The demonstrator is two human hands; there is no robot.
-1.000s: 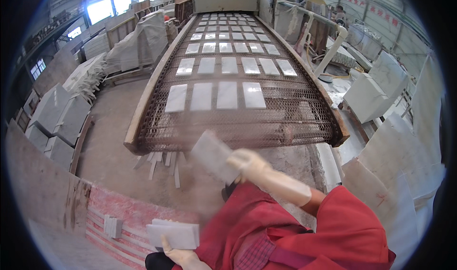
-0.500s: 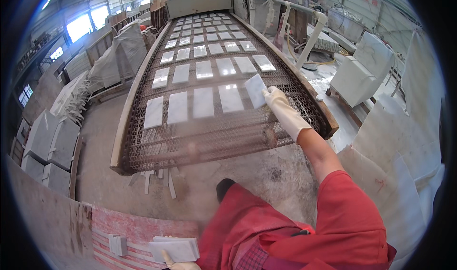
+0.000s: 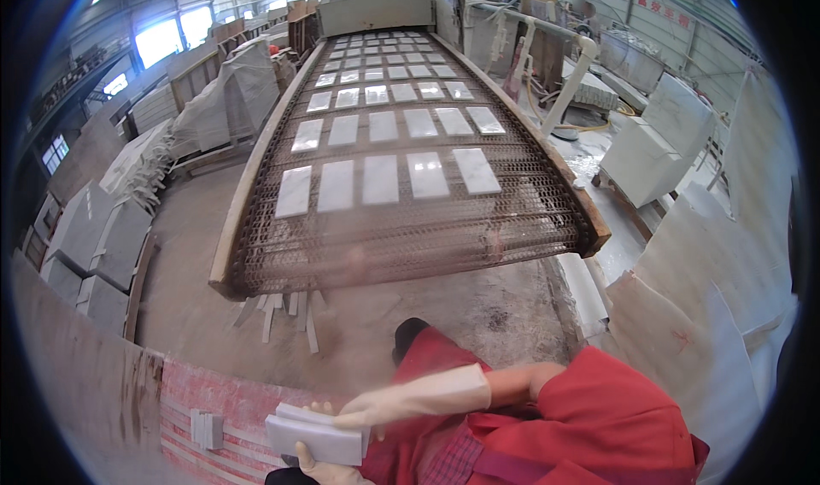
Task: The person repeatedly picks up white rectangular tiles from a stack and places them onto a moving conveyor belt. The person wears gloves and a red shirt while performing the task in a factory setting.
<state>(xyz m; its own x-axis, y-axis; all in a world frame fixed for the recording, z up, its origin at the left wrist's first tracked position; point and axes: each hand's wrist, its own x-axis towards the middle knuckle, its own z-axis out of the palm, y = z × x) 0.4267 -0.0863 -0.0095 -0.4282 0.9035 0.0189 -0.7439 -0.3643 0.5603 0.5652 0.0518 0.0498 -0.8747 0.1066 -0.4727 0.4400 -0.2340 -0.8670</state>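
The gloved left hand [image 3: 331,470] grips a stack of white stone tiles [image 3: 316,445], its thumb on the near face. The gloved right hand [image 3: 354,413] is at the stack's back edge; I cannot tell if it pinches a tile. The stack is held low, near the person's lap, with its long side running left to right. Its tiles are thin, flat and smooth. To its left, small pale blocks [image 3: 207,431] stand on a red, striped board [image 3: 213,388]. Farther ahead, shiny white tiles [image 3: 380,180] lie in rows on a wire-mesh belt [image 3: 410,239], long sides pointing away.
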